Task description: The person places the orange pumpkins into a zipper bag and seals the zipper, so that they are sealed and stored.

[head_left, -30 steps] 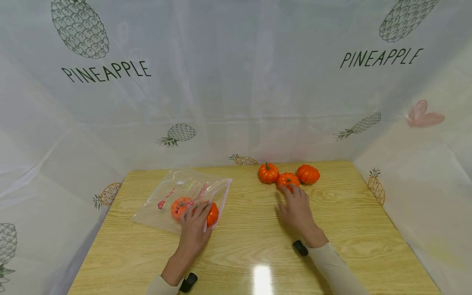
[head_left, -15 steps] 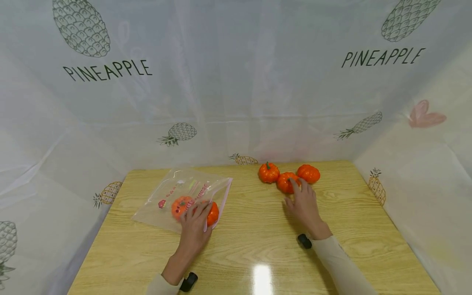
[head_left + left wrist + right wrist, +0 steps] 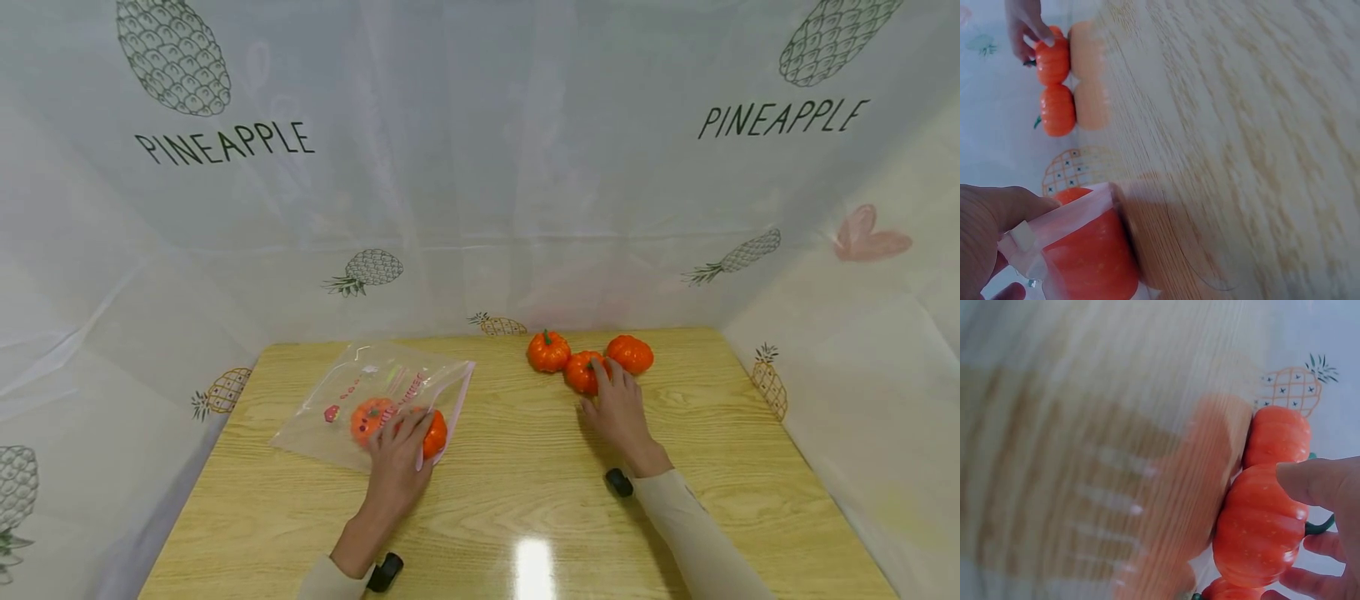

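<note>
My left hand grips the mouth of a clear plastic zip bag lying on the table. Inside the bag is one small orange toy pumpkin. A second pumpkin sits at the bag's mouth, partly under my left fingers; in the left wrist view my thumb lies on the pink-white bag edge over it. At the back, my right hand holds the middle pumpkin of three, thumb on one side and fingers on the other. Its green stem shows between them in the right wrist view.
Beside the held pumpkin stand a stemmed pumpkin on the left and another pumpkin on the right, close to the back edge. The wooden table is walled on three sides by a pineapple-print curtain.
My right hand has shifted slightly right and its fingers have come around the middle pumpkin. My left hand and the bag have stayed in place.
</note>
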